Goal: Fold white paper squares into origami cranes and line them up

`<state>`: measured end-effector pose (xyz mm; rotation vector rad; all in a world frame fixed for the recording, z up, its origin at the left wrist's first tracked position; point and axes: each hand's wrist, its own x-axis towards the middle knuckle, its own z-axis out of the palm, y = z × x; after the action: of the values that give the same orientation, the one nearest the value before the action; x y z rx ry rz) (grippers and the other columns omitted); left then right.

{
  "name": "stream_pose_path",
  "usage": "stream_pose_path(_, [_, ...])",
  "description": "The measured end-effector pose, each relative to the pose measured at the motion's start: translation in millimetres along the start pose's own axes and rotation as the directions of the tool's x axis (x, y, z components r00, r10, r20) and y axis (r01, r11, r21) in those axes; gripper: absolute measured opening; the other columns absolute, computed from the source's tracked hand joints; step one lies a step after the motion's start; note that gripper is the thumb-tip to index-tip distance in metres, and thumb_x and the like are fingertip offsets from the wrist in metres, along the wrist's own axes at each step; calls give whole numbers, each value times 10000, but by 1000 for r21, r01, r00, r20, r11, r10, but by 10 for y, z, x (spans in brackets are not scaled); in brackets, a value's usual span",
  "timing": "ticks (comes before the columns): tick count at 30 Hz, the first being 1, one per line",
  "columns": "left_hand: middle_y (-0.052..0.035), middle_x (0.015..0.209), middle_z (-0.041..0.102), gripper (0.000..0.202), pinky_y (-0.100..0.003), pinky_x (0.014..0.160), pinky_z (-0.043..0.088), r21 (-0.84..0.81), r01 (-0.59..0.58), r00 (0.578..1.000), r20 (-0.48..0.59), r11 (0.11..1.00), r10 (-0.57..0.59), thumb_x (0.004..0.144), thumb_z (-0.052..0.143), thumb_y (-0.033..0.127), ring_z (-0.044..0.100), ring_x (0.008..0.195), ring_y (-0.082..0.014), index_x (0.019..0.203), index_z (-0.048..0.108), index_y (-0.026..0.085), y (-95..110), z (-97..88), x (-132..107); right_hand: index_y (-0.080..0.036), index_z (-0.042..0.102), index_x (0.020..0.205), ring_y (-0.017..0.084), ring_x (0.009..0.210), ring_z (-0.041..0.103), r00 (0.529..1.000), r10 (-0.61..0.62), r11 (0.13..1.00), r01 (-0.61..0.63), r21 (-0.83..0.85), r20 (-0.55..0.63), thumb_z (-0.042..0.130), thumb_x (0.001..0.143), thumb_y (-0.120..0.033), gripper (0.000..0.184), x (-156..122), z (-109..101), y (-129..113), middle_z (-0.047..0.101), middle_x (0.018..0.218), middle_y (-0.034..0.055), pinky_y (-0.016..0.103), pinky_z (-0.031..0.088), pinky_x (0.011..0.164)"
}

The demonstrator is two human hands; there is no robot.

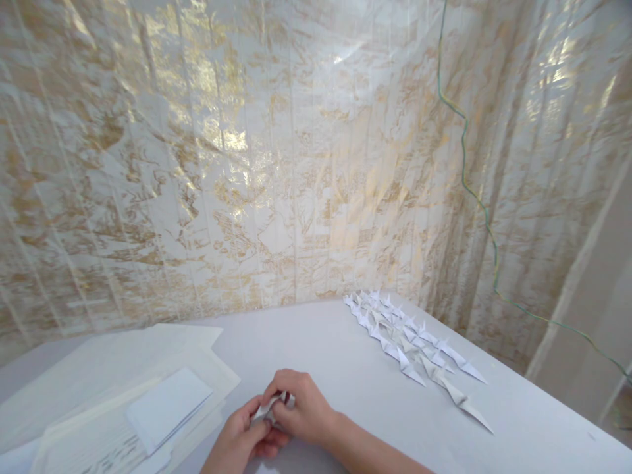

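Piece in my fingers point(276, 409): small folded white paper piece point(269, 408), matt, sharply creased.
Surface: plain white surface point(320, 342), smooth, matt.
Row at right: folded white paper figures point(412, 345), crisp.
Stack at left: flat cream paper sheets point(123, 375), matt.
Backdrop: white-and-gold crinkled foil-like sheeting point(247, 164), glossy.

No readable text, no labels, no numbers on any surface

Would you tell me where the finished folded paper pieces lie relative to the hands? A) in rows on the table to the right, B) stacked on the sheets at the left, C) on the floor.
A: the folded paper pieces lie in rows on the table, right of both hands.
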<state>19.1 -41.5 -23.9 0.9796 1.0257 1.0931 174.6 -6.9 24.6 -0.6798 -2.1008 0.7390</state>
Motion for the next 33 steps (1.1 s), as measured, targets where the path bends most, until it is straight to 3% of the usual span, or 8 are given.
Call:
stream_pose_path(7, [-75, 747, 784, 517, -250, 533, 540, -30, -13, 1000, -17, 999, 12, 642, 829, 556, 726, 622, -186, 930, 711, 143, 131, 87, -75, -169, 674, 773, 109, 586, 518, 986, 163, 975, -156, 157, -36, 631, 754, -126, 64, 5, 0, 41, 616, 673, -33, 202, 420, 592])
stream_pose_path(12, [-95, 762, 788, 535, -256, 557, 550, -43, -18, 999, -48, 999, 16, 683, 765, 631, 730, 650, -190, 887, 701, 140, 168, 132, -129, -174, 691, 805, 110, 603, 530, 976, 207, 958, -190, 217, -60, 582, 761, -100, 139, 16, 19, 97, 647, 726, -21, 213, 427, 609])
stream_pose_path(18, [-48, 633, 752, 651, -222, 511, 511, -19, -37, 997, -66, 999, 36, 594, 763, 723, 686, 552, -152, 874, 641, 148, 77, 117, -79, -187, 706, 842, 124, 639, 532, 974, 202, 952, -172, 252, -98, 584, 732, -97, 187, 0, 44, 75, 618, 716, -21, 227, 422, 622])
stream_pose_path(25, [-6, 633, 714, 595, -245, 529, 496, 155, -150, 980, -109, 977, 167, 706, 631, 762, 661, 570, -155, 835, 579, 184, 88, 128, -102, -179, 692, 870, 133, 634, 511, 968, 208, 944, -161, 289, -143, 580, 771, -119, 161, 21, 54, 109, 595, 709, -10, 252, 420, 627])
stream_pose_path(33, [39, 633, 673, 442, -285, 627, 492, 448, -261, 942, -76, 855, 328, 870, 488, 668, 636, 609, -179, 906, 556, 232, 162, 54, -188, -164, 723, 800, 137, 655, 544, 965, 231, 932, -183, 314, -125, 656, 749, -153, 85, 15, 106, 127, 658, 713, 6, 247, 422, 627])
